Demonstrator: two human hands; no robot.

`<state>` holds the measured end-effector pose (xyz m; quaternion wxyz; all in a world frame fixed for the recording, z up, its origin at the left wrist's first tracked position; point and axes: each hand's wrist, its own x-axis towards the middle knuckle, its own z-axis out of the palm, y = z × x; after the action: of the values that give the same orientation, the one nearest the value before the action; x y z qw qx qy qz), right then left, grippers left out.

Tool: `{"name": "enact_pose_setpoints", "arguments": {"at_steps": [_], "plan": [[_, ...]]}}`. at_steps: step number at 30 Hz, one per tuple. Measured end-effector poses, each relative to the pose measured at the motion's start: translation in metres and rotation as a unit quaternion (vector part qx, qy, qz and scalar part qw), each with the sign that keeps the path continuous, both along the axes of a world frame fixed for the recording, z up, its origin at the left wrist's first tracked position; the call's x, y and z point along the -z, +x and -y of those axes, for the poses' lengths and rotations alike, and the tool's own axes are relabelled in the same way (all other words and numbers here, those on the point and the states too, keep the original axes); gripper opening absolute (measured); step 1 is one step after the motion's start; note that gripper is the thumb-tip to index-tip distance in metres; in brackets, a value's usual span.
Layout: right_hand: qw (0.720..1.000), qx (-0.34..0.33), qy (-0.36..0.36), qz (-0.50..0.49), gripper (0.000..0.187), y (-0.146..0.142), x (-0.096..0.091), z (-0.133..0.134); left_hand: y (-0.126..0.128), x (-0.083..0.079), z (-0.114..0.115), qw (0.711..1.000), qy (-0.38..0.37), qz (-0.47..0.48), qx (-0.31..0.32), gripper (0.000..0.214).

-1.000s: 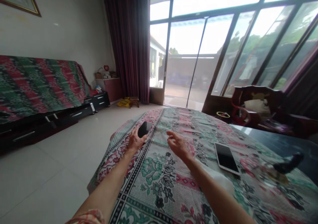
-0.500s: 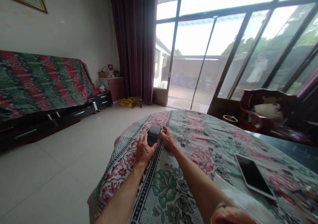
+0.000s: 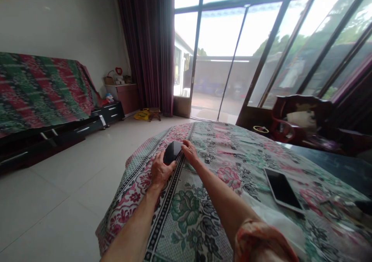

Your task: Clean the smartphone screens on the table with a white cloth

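Note:
A small black box (image 3: 172,151) with flat, partly shiny faces rests on or just over the flowered cloth (image 3: 186,211) near its far left side. My left hand (image 3: 161,169) grips it from the near left, thumb along the near edge and fingers round the left side. At its right end my right hand (image 3: 189,152) has its fingers bent in against the far right corner. The fingertips are partly hidden there. Farther right on the cloth lies a tablet or large phone (image 3: 283,189) with a dark screen and a pale rim.
White translucent plastic (image 3: 279,219) lies by my right forearm. Beyond the cloth-covered table are a carved dark wood chair (image 3: 302,119), a yellow bag (image 3: 141,114) by a small stool (image 3: 154,114), glass doors (image 3: 221,68), and a low black cabinet (image 3: 84,129) under a striped cover.
The view has shifted, so everything sits a little farther left and higher. The black box appears tilted differently, and my right fingers are now closer against its right corner.

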<state>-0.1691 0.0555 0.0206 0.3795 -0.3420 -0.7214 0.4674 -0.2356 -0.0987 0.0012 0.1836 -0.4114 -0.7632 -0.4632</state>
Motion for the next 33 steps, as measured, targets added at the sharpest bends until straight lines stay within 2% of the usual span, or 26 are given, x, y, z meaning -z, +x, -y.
{"name": "enact_pose_setpoints", "arguments": {"at_steps": [4,7,11,16,19,23,27,33], "plan": [[0.999,0.010,-0.030,-0.011,0.043,0.015,-0.009,-0.001,0.003,-0.012,0.007,0.998,-0.009,-0.056,0.033,0.061],[0.999,0.022,-0.037,-0.009,0.043,0.043,-0.018,-0.006,0.021,-0.022,0.008,0.993,-0.024,-0.089,0.069,0.062],[0.997,0.057,-0.038,0.020,0.040,0.107,-0.023,-0.016,0.068,-0.026,0.001,0.986,-0.071,-0.096,0.119,0.067],[0.992,0.103,-0.020,0.071,0.036,0.191,-0.017,-0.023,0.138,-0.027,-0.008,0.964,-0.172,-0.090,0.184,0.074],[0.988,0.124,0.001,0.095,0.032,0.221,-0.013,-0.023,0.172,-0.029,-0.014,0.950,-0.234,-0.083,0.190,0.078],[0.983,0.138,0.040,0.117,0.028,0.237,-0.012,-0.022,0.204,-0.031,-0.025,0.940,-0.277,-0.088,0.179,0.083],[0.978,0.138,0.080,0.132,0.031,0.249,-0.012,-0.022,0.216,-0.030,-0.029,0.940,-0.282,-0.080,0.173,0.091],[0.975,0.126,0.123,0.136,0.034,0.274,0.001,-0.013,0.201,-0.017,-0.023,0.940,-0.230,-0.074,0.242,0.084]]}}
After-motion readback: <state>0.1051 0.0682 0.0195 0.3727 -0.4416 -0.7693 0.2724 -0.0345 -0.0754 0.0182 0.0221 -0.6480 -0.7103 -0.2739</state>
